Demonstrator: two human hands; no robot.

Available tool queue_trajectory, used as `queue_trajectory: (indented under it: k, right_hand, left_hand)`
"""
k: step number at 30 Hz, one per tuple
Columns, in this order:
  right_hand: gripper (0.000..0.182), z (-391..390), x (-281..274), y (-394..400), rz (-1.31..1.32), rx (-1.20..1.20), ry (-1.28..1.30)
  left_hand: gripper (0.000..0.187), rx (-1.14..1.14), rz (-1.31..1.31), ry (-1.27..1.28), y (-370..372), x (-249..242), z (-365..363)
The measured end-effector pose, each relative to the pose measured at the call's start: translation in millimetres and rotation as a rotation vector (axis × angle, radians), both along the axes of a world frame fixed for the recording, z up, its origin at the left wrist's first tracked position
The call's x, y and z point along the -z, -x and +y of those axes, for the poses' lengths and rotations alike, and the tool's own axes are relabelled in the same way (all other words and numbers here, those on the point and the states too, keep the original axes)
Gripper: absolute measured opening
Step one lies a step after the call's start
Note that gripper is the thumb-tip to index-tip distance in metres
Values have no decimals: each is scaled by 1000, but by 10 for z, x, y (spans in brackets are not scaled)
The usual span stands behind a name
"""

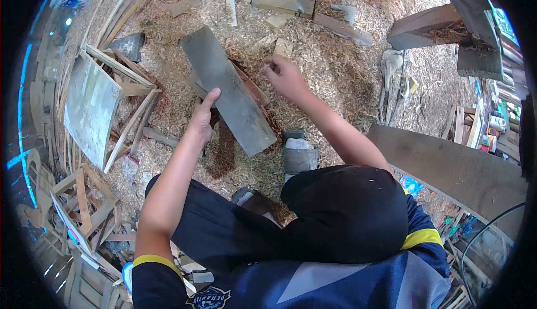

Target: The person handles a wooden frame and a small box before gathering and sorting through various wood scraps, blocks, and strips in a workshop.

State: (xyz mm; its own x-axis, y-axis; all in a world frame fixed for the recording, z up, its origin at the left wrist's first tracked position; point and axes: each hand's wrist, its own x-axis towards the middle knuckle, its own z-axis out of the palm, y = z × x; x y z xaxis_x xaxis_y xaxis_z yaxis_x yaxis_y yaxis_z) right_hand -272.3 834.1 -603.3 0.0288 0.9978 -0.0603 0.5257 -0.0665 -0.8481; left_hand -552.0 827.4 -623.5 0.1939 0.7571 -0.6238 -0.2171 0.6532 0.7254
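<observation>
A flat grey-brown board [229, 90] lies slanted in front of me, its far end up and to the left. My left hand [204, 117] grips its left edge, with the thumb on top and the other fingers hidden beneath. To the right of the board, my right hand [282, 75] is raised apart from it, the fingers curled towards the thumb; whether something small is between them is too small to tell. Under the board, a reddish-brown wooden piece [251, 87] shows along its right side.
Wood shavings cover the ground. Offcuts [282, 1] lie at the far side. A wooden stool [95, 107] tips over at left, with another frame [84, 208] below it. A wide plank [447, 166] and a heavy timber bench [430, 26] stand at right. A grey container [300, 158] sits near my knee.
</observation>
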Motion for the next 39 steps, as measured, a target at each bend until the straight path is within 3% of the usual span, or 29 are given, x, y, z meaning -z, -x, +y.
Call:
queue_trajectory:
  k: [1,6,12,17,21,26,30,32,35,37,39]
  right_hand:
    - [34,71,113,-68,-263,73,-93]
    - [37,142,413,-263,-645,7,-255]
    - [38,214,390,-187,-545,95,-125]
    - [31,285,412,-256,-281,231,-99]
    - [30,219,72,-161,-203,202,-202]
    - [34,-19,-629,253,-116,-9,-560]
    - [45,-203,-749,485,-51,-206,-514]
    - [46,-328,-718,544,-78,-238,-485]
    - [47,-359,-703,525,-108,-287,-471]
    - [46,-353,-668,484,133,-297,-466]
    - [46,-364,-634,475,137,-327,-466]
  left_hand:
    - [97,20,-14,0,-32,-105,-13]
    - [83,45,-84,53,-77,-276,-57]
    - [84,47,-62,36,-15,-174,-53]
    - [90,46,-82,31,-3,-166,-55]
    - [93,32,-75,35,-10,-157,-28]
    - [95,5,-51,40,-26,-125,-21]
    - [101,3,-2,-14,-33,-163,-57]
    - [105,-32,-276,60,2,-222,-37]
    - [106,-11,-141,-42,-63,-336,-123]
    - [106,35,-118,-45,-13,-263,-135]
    - [105,87,-95,-45,-26,-247,-132]
